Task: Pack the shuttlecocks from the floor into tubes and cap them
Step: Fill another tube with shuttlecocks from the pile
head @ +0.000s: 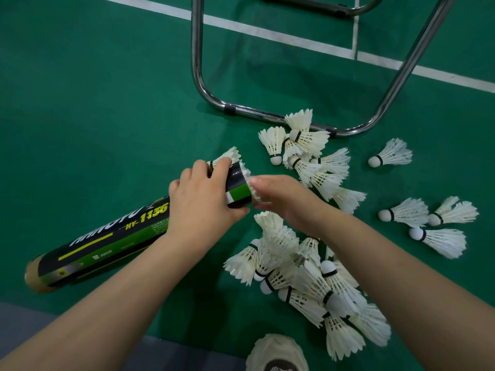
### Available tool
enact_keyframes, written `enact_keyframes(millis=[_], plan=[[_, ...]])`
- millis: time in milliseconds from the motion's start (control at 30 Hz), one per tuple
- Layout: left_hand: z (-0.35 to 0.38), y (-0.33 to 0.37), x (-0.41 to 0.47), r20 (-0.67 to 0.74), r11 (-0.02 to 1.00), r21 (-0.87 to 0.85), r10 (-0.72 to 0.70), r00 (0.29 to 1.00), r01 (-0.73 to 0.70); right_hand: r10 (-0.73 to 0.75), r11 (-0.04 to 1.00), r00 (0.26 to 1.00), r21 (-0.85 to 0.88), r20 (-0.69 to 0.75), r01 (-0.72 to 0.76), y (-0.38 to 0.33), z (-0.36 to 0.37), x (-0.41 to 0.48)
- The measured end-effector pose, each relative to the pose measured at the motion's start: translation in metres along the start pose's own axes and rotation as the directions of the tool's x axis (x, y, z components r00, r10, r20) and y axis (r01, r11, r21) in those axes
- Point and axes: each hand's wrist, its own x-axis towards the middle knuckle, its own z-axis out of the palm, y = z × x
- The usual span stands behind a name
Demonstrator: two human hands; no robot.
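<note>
Left hand (pixel 203 202) is wrapping around the tube (pixel 107 236) right up near its open end, with the fingers curled tight over it. It's also pinning a spare shuttlecock (pixel 230 155) against the far side of the tube under the fingertips, with the feathers fanning out past the knuckles.

The tube is lying slanted across the green floor (pixel 107 103), tan end pointing lower left and mouth pointing upper right. It's glossy black with a green band, and it's showing yellow "HY-1136" lettering plus a small "12 PIECES" mark.

Right hand (pixel 284 199) is sitting at the mouth, fingers bunched and pinching the white feathers of a half-inserted shuttlecock (pixel 251 188) that's poking out of the opening. The fingertips are a bit blurry, so I can't tell exactly how they're lying.

Below the right forearm a big pile of shuttlecocks (pixel 308 277) is lying jumbled, all white feathers, white corks and black bands. Another cluster (pixel 308 145) is lying against the chrome frame (pixel 198 62) beyond the hands. One loose shuttlecock (pixel 391 156) is lying off to the right and three more (pixel 417 212) are sitting near it. White court lines (pixel 267 33) are running across the floor at the top.
</note>
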Motion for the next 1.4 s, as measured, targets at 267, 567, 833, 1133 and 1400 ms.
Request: enact_keyframes(millis=[267, 567, 833, 1133, 1400], plan=[[0.006, 0.007, -0.010, 0.052, 0.999, 0.014, 0.043, 0.998, -0.043, 0.214, 0.956, 0.950, -0.247, 0.228, -0.157, -0.014, 0.011, 0.010], [0.007, 0.009, 0.000, 0.084, 0.999, 0.006, 0.034, 0.996, -0.035, 0.157, 0.968, 0.562, 0.014, -0.812, -0.251, 0.033, -0.038, 0.011], [0.013, 0.014, -0.006, 0.125, 0.999, 0.024, 0.042, 0.991, -0.045, 0.272, 0.954, 0.718, 0.085, -0.641, -0.286, 0.061, -0.061, 0.015], [0.010, 0.011, -0.002, 0.092, 1.000, 0.008, 0.023, 0.995, -0.024, 0.098, 0.993, 0.381, 0.113, -0.919, 0.017, 0.046, -0.061, 0.000], [0.012, 0.013, -0.004, 0.110, 1.000, 0.015, 0.020, 0.994, -0.022, -0.117, 0.968, 0.735, 0.090, -0.668, 0.236, 0.026, -0.029, -0.014]])
